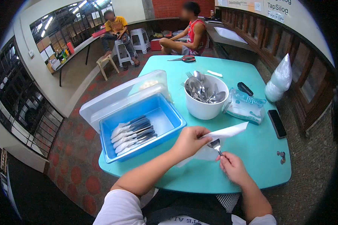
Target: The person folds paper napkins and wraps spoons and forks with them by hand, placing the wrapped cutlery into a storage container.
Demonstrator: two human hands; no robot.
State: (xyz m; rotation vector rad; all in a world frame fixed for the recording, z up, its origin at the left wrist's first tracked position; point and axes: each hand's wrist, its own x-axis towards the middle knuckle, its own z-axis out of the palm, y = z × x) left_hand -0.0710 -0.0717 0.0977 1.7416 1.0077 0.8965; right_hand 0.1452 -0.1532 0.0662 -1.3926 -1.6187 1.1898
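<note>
My left hand (193,141) pinches a white paper napkin (229,131), whose upper edge stands folded toward the right. Beneath it the head of a metal utensil (216,145) shows, partly covered by the paper; I cannot tell whether it is a spoon, a fork or both. Its handle is gripped in the closed fingers of my right hand (233,167). To the left, a blue tray (142,144) holds several pieces of cutlery (133,135) with white paper round one end and handles pointing right. Loose spoons and forks (202,88) stand in a white tub (204,108) beyond my hands.
A clear lid (120,97) leans behind the tray. On the turquoise table (251,165) are a tissue pack (246,107), a phone (277,123), coins (281,156), a black object (245,89) and scissors (183,59). Two people (116,28) sit farther back.
</note>
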